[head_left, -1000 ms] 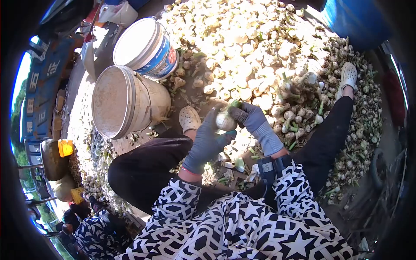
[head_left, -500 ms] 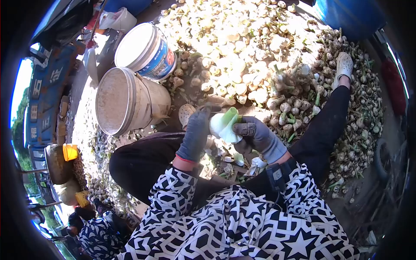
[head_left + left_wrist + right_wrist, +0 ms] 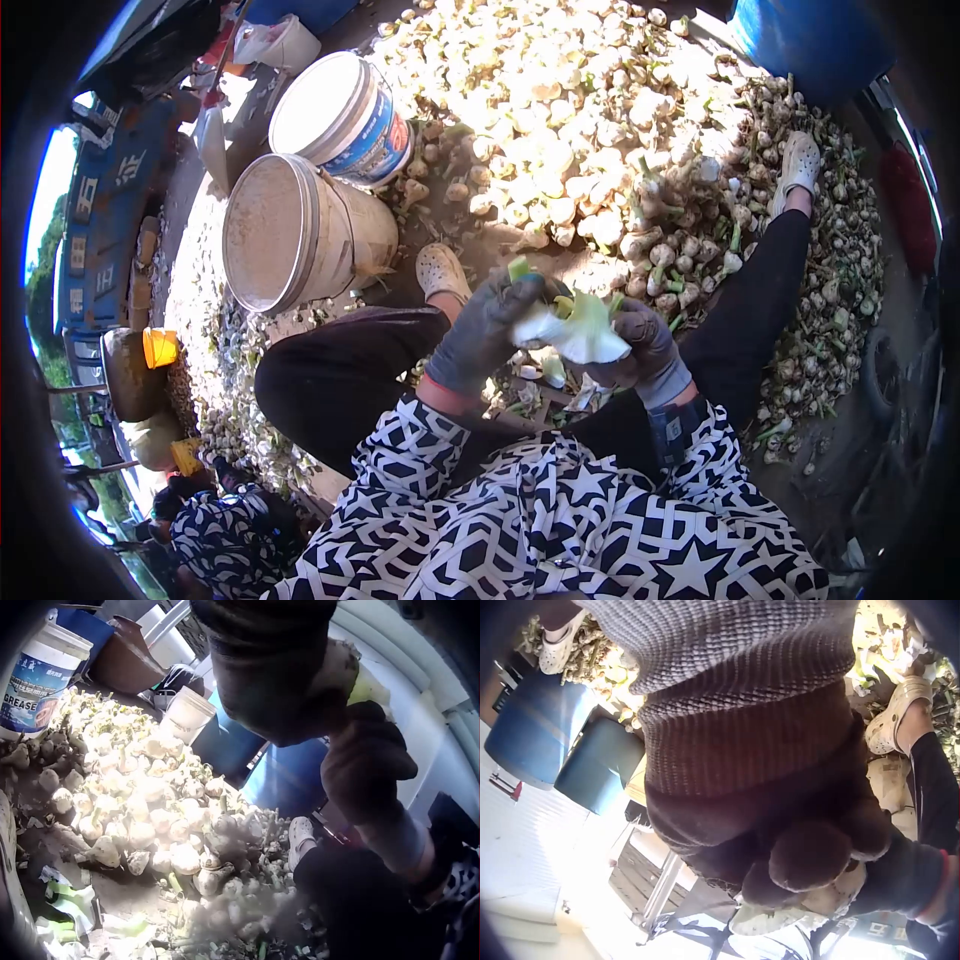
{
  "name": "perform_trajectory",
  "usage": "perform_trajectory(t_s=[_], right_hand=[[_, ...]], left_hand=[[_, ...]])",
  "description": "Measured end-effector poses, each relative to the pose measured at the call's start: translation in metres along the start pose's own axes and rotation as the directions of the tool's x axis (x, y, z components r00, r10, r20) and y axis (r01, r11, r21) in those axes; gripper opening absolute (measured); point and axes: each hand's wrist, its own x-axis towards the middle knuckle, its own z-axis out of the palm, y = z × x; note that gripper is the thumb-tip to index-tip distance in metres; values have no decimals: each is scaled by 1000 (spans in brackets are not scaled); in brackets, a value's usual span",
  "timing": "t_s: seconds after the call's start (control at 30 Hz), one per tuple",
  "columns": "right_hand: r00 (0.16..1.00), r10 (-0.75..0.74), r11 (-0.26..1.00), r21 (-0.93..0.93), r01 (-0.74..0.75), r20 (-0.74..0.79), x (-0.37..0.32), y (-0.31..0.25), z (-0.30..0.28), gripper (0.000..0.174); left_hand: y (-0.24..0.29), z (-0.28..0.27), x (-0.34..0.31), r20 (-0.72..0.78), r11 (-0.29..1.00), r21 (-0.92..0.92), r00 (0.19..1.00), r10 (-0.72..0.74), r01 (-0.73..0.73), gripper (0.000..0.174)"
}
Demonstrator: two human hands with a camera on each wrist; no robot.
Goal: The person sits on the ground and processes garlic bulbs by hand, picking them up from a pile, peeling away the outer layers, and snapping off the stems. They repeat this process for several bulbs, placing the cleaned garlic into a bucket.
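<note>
Item inspected: one garlic bulb (image 3: 337, 671), held up off the ground between two gloved hands, on the near side of a large garlic heap (image 3: 570, 130); the left hand (image 3: 485, 325) has its fingers curled round the bulb; the right hand (image 3: 645, 345) has its fingers bent, pinching a loose sheath (image 3: 593, 340) at the bulb's side; the fingertips are partly hidden in both wrist views.

Handling, as judged: light enough for one hand; the body firm, the sheath thin, pliant and liable to tear lengthwise; fresh inner faces are probably damp and a little slippery, so a pinch needs some pressure; the cloves should stand a steady grip but may bruise under a hard squeeze; best hold is round the fullest part of the bulb with one hand, and on the sheath's free edge with the other.

Appearance: the bulb is cream to white, with a darker patch at its upper end in the left wrist view; a short green stalk (image 3: 518, 267) shows above the left fingers; the sheath fans out broad and white, tinged yellow-green towards its top; the bulb's lower side is covered, its condition not determinable.
</note>
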Motion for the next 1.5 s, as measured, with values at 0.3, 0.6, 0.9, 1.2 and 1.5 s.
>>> perform_trajectory(t_s=[0.3, 0.6, 0.9, 1.2, 1.5], right_hand=[[969, -49, 996, -61, 66, 243, -72, -40, 23, 40], [991, -33, -255, -960, 116, 129, -27, -38, 75, 59], [923, 28, 469, -820, 327, 385, 9, -30, 97, 8], [971, -128, -74, -978, 193, 201, 25, -32, 51, 50], [994, -91, 579, -808, 104, 63, 59, -21, 51, 16]], left_hand=[[4, -1, 7, -63, 340, -940, 967, -248, 26, 40], [-13, -7, 13, -177, 343, -935, 958, -225, -92, 36], [-18, -6, 11, -65, 128, -991, 946, -317, -26, 42], [-43, -1, 25, -183, 401, -914, 946, -267, -63, 48], [-39, 1, 15, -362, 964, -262, 931, -53, -47, 36]])
